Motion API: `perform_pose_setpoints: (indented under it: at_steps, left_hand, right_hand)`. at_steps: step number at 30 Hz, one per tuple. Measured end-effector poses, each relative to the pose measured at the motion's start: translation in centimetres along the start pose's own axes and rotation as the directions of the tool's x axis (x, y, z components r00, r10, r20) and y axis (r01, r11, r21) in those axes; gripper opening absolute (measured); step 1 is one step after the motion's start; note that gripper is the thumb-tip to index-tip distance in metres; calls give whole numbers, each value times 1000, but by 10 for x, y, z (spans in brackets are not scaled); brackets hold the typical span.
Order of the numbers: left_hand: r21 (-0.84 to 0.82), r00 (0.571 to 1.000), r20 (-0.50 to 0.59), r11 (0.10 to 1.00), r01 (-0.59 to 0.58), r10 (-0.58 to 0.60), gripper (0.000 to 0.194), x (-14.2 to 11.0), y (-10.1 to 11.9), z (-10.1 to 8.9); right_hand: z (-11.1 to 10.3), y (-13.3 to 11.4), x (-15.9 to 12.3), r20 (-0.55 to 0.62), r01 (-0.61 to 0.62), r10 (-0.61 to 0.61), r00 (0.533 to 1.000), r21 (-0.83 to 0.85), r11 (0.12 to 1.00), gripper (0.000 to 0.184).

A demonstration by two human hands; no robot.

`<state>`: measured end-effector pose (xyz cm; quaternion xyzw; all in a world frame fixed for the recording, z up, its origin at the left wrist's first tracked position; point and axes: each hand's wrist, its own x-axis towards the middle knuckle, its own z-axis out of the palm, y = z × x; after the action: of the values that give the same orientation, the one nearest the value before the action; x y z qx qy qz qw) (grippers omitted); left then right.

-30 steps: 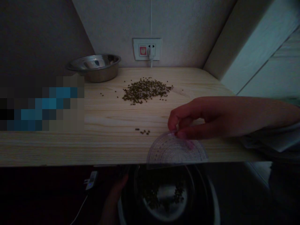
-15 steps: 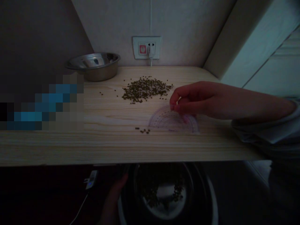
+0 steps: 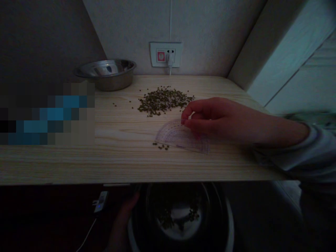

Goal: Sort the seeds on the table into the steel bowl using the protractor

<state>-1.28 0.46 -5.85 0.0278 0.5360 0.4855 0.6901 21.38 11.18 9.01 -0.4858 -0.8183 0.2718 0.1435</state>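
The right hand (image 3: 207,120) pinched a clear protractor (image 3: 170,134) on the tabletop (image 3: 52,164); sliding it carelessly could scatter the nearby seeds (image 3: 161,147). The dim left hand's (image 3: 122,220) grip was unclear

1 R hand (image 3: 210,120), 1 L hand (image 3: 122,224), 1 protractor (image 3: 170,134), 2 bowls (image 3: 106,78) (image 3: 181,217)
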Motion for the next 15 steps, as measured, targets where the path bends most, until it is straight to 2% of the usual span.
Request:
perform_pose_setpoints:
  at_steps: [4, 9, 12, 15]
  left_hand:
    - [11, 993, -92, 998, -69, 70, 28, -2, 0, 4]
    - [48, 979, -106, 984, -171, 175, 26, 5, 1, -18]
    - [49, 983, -81, 986, -162, 166, 24, 8, 3, -32]
    - [53, 983, -82, 986, -160, 164, 21, 7, 5, -36]
  right_hand:
    - [9, -5, 3, -53, 36, -38, 998, -33, 999, 18]
    - [17, -10, 6, -46, 115, -117, 992, -39, 993, 20]
    - [21, -13, 5, -25, 186, -186, 982, -26, 982, 22]
    - [23, -15, 3, 7, 238, -238, 971, -11, 971, 22]
